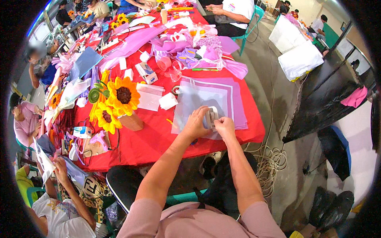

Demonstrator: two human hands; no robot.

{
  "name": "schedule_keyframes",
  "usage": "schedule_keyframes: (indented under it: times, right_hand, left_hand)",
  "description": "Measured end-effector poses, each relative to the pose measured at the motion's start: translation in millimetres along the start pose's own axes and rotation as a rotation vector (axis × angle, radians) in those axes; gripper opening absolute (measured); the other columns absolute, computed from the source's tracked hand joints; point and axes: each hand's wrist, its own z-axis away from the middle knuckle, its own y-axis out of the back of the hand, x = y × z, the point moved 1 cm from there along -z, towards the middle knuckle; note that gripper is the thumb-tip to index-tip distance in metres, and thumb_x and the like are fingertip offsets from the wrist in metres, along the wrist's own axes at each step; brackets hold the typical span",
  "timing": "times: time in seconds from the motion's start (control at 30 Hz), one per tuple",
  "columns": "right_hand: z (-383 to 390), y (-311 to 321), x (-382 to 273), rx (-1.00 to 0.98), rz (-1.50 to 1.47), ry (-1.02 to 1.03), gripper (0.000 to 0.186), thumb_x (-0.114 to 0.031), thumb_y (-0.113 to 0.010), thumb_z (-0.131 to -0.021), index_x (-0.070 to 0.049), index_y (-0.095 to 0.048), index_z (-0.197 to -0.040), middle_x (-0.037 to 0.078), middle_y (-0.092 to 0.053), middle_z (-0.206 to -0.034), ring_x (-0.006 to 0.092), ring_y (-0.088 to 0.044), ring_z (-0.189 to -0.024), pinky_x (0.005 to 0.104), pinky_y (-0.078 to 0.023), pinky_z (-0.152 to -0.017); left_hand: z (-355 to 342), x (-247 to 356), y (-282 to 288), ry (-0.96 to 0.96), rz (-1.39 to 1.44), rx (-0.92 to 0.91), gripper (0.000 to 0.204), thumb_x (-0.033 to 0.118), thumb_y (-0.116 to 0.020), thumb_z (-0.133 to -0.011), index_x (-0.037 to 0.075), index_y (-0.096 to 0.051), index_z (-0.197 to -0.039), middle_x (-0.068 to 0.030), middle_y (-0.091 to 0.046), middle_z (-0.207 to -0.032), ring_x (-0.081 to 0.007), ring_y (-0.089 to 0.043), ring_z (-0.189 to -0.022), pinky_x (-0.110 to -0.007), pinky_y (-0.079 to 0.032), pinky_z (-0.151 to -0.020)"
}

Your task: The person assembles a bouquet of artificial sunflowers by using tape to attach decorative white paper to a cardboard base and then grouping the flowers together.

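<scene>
The pale roll (212,114) sits directly between the two hands, its long axis running roughly away from the body, with the left hand (196,122) curved around its left side in a hold and the right hand (225,127) closed in a pinch at its right edge, just what it pinches I cannot tell. Beneath lie a translucent white-bordered sheet (198,93) and purple sheets (239,113) on the red tablecloth (154,147); leftward stand artificial sunflowers (123,95), and beyond the far end a seated person (239,8) occupies a green chair (258,15)
</scene>
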Motion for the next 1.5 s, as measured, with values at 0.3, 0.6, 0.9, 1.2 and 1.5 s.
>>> schedule_keyframes:
  times: [0.3, 0.6, 0.9, 1.2, 1.5]
  right_hand:
    - [-32.2, 10.3, 13.1, -0.072, -0.013, -0.006, 0.02, -0.019, -0.071, -0.07, 0.0, -0.068, -0.071, 0.017, -0.065, -0.066, 0.0239, -0.062, -0.06, 0.0379, -0.045, -0.055]
    - [-25.6, 34.7, -3.7, -0.21, -0.107, -0.086, 0.015, -0.015, -0.068, -0.079, -0.002, -0.062, -0.075, 0.004, -0.057, -0.064, 0.0103, -0.047, -0.049, 0.0268, -0.036, -0.044]
    - [22.7, 62.1, 15.4, -0.274, -0.241, -0.207, 0.015, -0.018, -0.067, -0.083, -0.005, -0.063, -0.078, 0.001, -0.061, -0.073, 0.0086, -0.054, -0.066, 0.0224, -0.044, -0.056]
    - [62.2, 81.7, 30.3, -0.242, -0.328, -0.236, 0.014, -0.017, -0.067, -0.083, -0.005, -0.063, -0.077, 0.001, -0.06, -0.071, 0.0082, -0.053, -0.063, 0.0227, -0.044, -0.055]
    - [68.1, 80.4, 57.1, -0.222, -0.385, -0.28, 0.017, -0.017, -0.068, -0.081, -0.002, -0.065, -0.076, 0.002, -0.06, -0.067, 0.0095, -0.05, -0.054, 0.0262, -0.04, -0.05]
  left_hand:
    - [-2.9, 29.2, -2.0, 0.162, -0.135, 0.043, 0.085, 0.024, -0.081, -0.051, 0.009, -0.047, -0.127, -0.0126, -0.047, -0.131, -0.034, -0.045, -0.118, -0.047, -0.038, -0.096]
    - [-6.1, 35.2, -4.8, 0.194, -0.246, 0.081, 0.082, 0.024, -0.081, -0.05, 0.011, -0.047, -0.124, -0.0082, -0.05, -0.127, -0.0291, -0.048, -0.115, -0.048, -0.038, -0.091]
    - [-6.1, 33.3, -1.7, 0.204, -0.249, 0.048, 0.085, 0.032, -0.085, -0.049, 0.011, -0.049, -0.123, -0.0074, -0.051, -0.128, -0.0289, -0.048, -0.117, -0.048, -0.037, -0.092]
    - [-6.8, 32.6, -7.4, 0.184, -0.285, 0.092, 0.085, 0.032, -0.085, -0.048, 0.012, -0.049, -0.123, -0.0066, -0.051, -0.127, -0.0284, -0.048, -0.116, -0.049, -0.037, -0.091]
    - [-11.1, 40.9, -2.9, 0.229, -0.36, -0.014, 0.085, 0.036, -0.083, -0.051, 0.013, -0.05, -0.126, -0.005, -0.05, -0.131, -0.0286, -0.046, -0.118, -0.051, -0.036, -0.091]
